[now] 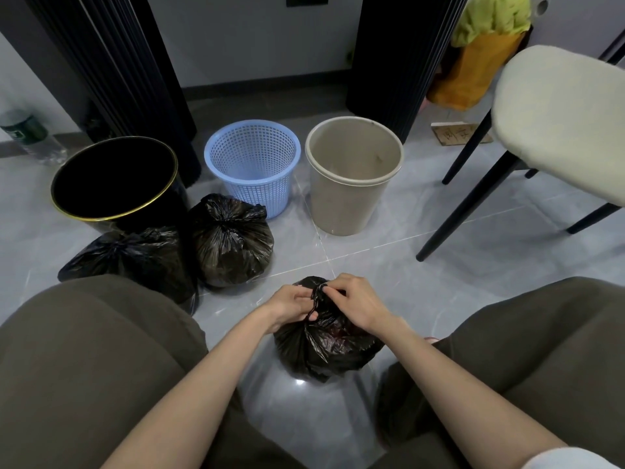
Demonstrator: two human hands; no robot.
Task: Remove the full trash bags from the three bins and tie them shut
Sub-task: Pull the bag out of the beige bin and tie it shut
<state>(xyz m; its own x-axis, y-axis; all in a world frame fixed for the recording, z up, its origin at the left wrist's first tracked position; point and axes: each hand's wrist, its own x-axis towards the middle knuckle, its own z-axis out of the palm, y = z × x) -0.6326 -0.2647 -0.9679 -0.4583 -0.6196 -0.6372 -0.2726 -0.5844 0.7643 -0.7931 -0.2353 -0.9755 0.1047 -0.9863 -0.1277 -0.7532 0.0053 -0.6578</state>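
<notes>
Knees (84, 350) in olive trousers fill the lower corners, and two bare forearms reach forward between them over the grey tiled floor (389, 265). At the right stands a chair (558, 120) with a pale cushioned seat and black legs.

Three bins stand in a row further back, all without liners: a black bin (115, 177) with a gold rim on the left, a blue basket (257, 187) in the middle, and a beige bin (345, 204) on the right.

Two black bags lie in front of the black bin. The left bag (135, 255) is slumped against its base, partly hidden by a knee. The middle bag (233, 245) sits upright just beside it, its neck gathered at the top.

A near bag (324, 346) rests on the floor between the knees, directly under the hands. The left hand (291, 306) has its fingers curled round the bag's twisted neck. The right hand (358, 302) pinches the top of that same neck from the other side. The two hands are almost touching.

A plastic bottle (27, 133) stands by the wall at far left.
</notes>
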